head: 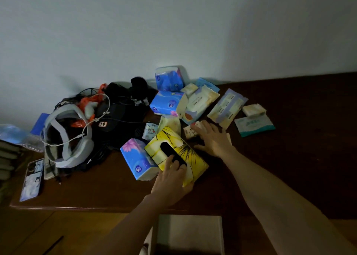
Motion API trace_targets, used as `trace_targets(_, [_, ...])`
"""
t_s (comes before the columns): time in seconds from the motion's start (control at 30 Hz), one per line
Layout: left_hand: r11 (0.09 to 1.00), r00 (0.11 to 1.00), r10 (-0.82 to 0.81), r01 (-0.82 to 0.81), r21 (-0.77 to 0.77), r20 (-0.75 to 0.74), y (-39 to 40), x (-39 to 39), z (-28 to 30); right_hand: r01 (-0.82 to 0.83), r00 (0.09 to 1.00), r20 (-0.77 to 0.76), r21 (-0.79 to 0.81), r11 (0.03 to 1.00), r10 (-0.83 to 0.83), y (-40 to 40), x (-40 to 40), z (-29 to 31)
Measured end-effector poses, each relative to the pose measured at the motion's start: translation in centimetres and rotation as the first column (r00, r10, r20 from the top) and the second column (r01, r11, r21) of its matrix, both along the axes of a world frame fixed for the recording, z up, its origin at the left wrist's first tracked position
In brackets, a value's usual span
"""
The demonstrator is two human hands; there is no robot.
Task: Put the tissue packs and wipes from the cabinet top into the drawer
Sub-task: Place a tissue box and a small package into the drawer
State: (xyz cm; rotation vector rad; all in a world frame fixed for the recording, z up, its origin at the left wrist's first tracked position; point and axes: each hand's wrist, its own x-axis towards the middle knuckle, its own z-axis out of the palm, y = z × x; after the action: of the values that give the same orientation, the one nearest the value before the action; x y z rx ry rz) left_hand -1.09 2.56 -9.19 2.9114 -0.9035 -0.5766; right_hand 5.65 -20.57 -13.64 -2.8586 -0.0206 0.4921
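Tissue packs & wipes mostly sit mid-frame on the desk (pixel 116 193); drawer (pixel 188 233) open at bottom centre, looks empty so far. Left hand (pixel 170 179) clamps the yellow tissue box (pixel 174 154), fingers over its near end, thumb side under the edge. Lift it clear of the blue pack (pixel 138 159) leaning against it, else that tips. Right hand (pixel 213 138), just beyond, is spread wide over the small packs (pixel 190 132), not yet gripping; gather a few before closing. Wipes pack (pixel 199 104) & teal pack (pixel 255 126) lie further back, upper right.
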Motion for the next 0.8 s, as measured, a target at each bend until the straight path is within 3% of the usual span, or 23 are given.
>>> trace_targets(0.1, [1.0, 1.0, -0.014, 0.014, 0.027, 0.003, -1.6, 0.0, -0.1, 0.073, 0.971, 0.23, -0.041, 0.996, -0.062, 0.0, -4.1, -2.3])
trace_targets(0.2, [0.999, 1.0, -0.016, 0.016, 0.041, 0.009, -2.2, 0.0, -0.4, 0.183, 0.918, 0.354, 0.017, 0.983, -0.177, -0.4, -7.5, -3.6])
trace_targets(0.3, [0.999, 1.0, -0.019, 0.018, 0.027, 0.012, -2.0, -0.1, -0.3, 0.328, 0.874, 0.378, 0.005, 0.945, -0.305, -0.4, -9.8, -3.7])
trace_targets(0.47, [0.994, 0.994, -0.107, 0.108, -0.02, 0.026, -0.3, -2.1, 0.2, 0.374, 0.88, 0.312, 0.013, 0.928, -0.359, 0.8, -12.7, -3.8])
trace_targets(0.7, [0.942, 0.947, -0.317, 0.321, -0.097, 0.05, 5.5, -8.6, -0.6, 0.355, 0.85, 0.449, -0.099, 0.93, -0.277, 2.3, -17.5, -4.8])
trace_targets(0.8, [0.899, 0.908, -0.407, 0.417, -0.136, 0.099, 8.1, -11.2, -0.7, 0.318, 0.857, 0.444, -0.058, 0.946, -0.261, 3.0, -19.6, -4.2])
